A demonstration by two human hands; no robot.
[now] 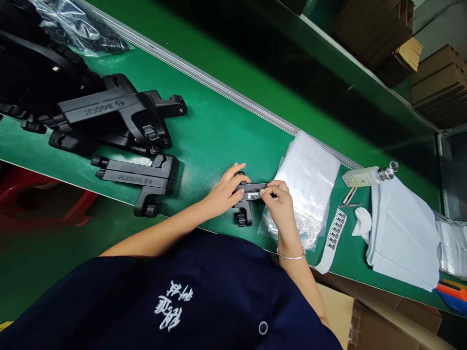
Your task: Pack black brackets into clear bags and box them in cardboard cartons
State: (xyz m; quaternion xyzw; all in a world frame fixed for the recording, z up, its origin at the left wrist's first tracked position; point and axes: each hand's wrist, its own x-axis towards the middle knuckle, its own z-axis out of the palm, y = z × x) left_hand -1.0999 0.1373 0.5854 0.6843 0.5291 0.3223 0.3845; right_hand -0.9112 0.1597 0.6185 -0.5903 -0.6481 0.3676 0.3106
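A black plastic bracket (249, 209) lies on the green bench in front of me, with a small white-and-black label (253, 195) on its upper face. My left hand (228, 190) grips the bracket's left end, its thumb near the label and some fingers stretched over the far side. At the other end, my right hand (280, 200) is closed around the bracket, thumb tip at the label's right edge and fingers bent along the far edge. Both hands partly cover the bracket. Left of them lies a similar bracket marked BOSCH (134, 180).
More black BOSCH brackets (98, 108) are piled at the left, near a clear bag of dark parts (83, 29). Rightward lie clear plastic bags (306, 165), a label strip (335, 233), a bottle (361, 177), tweezers (352, 205), crumpled tissue (362, 223) and white sheets (401, 238).
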